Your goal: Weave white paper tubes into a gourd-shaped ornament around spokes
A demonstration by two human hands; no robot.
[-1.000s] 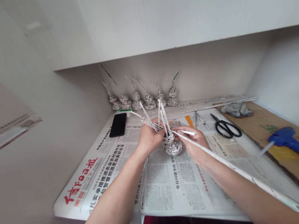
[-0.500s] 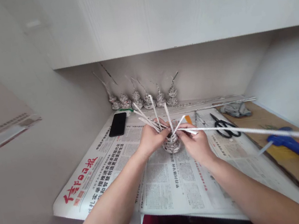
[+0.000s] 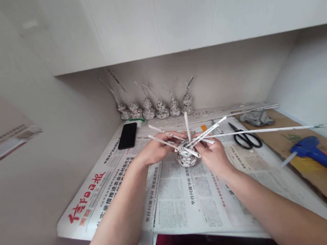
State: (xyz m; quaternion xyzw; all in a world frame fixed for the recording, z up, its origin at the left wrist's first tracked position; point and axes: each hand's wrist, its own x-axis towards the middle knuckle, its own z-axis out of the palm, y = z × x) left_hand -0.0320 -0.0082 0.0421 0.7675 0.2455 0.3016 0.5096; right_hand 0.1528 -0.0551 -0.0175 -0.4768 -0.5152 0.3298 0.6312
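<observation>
Between my hands is a small round woven paper basket (image 3: 186, 157), with several rolled-paper stakes (image 3: 187, 127) sticking up and out from its rim. My left hand (image 3: 159, 148) curls round the left and far side of it, its fingertips partly hidden behind the stakes. At the right side, my right hand (image 3: 212, 152) grips the rim, with the thumb and fingers closed at the base of the stakes. From there a long paper tube (image 3: 277, 129) runs far out to the right edge of the view.
Newspaper (image 3: 177, 204) covers the tabletop. Several gourd-shaped woven pieces (image 3: 161, 109) stand along the back wall. A phone (image 3: 127, 136) lies at left. On the right are black-handled scissors (image 3: 247, 138), a grey cloth (image 3: 257, 118) and a blue glue gun (image 3: 323, 158) on cardboard (image 3: 313, 193). A cabinet (image 3: 188, 9) overhangs the back.
The stakes have spread wider, one now leaning toward me over the front rim. My left hand has shifted slightly left, off the near side. The long tube hangs a little higher at right.
</observation>
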